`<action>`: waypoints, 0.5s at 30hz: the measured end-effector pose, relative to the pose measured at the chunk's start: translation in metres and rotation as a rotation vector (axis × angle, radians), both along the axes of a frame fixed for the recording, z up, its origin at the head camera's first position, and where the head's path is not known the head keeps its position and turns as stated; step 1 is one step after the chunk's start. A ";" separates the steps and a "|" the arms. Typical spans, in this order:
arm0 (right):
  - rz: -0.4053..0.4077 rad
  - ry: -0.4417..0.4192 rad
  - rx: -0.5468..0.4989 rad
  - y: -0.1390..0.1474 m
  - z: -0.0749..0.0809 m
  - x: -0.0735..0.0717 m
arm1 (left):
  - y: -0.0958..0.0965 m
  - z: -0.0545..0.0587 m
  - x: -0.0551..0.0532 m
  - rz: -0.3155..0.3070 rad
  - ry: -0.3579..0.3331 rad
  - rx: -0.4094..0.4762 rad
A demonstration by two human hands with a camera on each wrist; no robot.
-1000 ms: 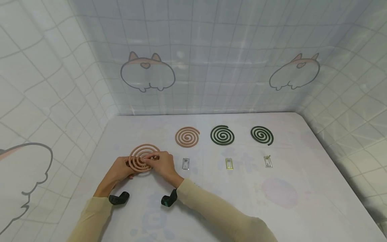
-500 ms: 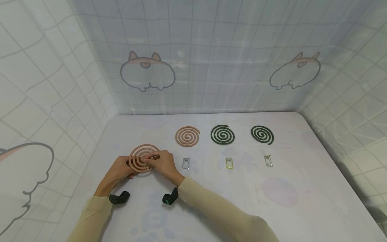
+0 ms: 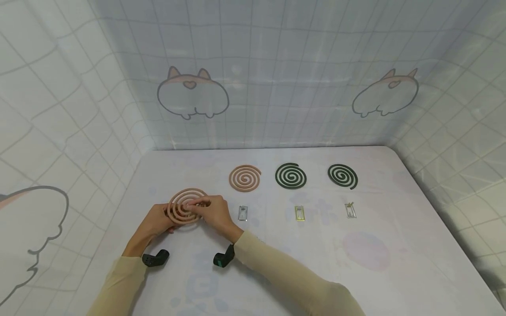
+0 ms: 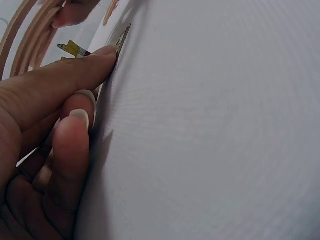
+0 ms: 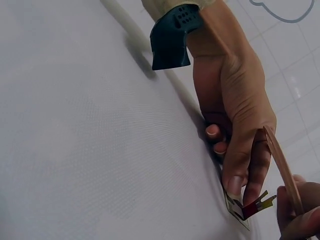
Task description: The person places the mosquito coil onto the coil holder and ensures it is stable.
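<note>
A brown mosquito coil (image 3: 178,211) is held a little above the table at the left, pinched near its centre by my right hand (image 3: 215,215). My left hand (image 3: 156,220) lies partly under the coil. In the right wrist view, its thumb and fingers pinch a small metal coil stand (image 5: 235,207) against the table. The stand's upright prong (image 4: 75,50) points toward the coil in the left wrist view. Whether prong and coil touch, I cannot tell. My right fingertips (image 4: 75,12) show beside the coil's rings.
Another brown coil (image 3: 245,178) and two green coils, one in the middle (image 3: 291,176) and one at right (image 3: 342,176), lie farther back. Before them lie a silver stand (image 3: 243,213), a yellowish stand (image 3: 300,213) and another silver stand (image 3: 350,210). Curtain-like walls (image 3: 269,87) surround the table.
The coil and the fingers of my right hand have shifted very slightly left and up. My left hand stays in place.
</note>
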State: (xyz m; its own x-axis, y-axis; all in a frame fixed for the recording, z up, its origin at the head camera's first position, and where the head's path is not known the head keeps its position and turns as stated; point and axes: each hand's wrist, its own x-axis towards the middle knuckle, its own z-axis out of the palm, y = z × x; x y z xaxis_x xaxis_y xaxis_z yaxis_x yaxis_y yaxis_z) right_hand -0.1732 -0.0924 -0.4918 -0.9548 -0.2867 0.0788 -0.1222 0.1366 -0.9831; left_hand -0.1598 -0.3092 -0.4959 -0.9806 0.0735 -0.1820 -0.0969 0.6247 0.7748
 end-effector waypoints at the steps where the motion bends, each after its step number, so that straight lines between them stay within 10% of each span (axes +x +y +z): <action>1: -0.001 0.000 -0.011 0.000 0.000 0.000 | 0.000 0.000 0.000 0.002 0.001 0.004; 15: -0.057 -0.089 -0.049 -0.003 -0.003 -0.002 | 0.001 0.001 0.003 0.021 -0.038 0.066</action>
State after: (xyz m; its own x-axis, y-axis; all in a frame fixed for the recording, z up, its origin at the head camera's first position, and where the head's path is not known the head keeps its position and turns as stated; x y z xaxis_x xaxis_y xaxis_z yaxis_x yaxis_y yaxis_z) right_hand -0.1751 -0.0957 -0.4943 -0.9732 -0.2298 0.0053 -0.0272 0.0922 -0.9954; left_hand -0.1572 -0.3080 -0.4954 -0.9744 0.0659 -0.2148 -0.1400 0.5695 0.8099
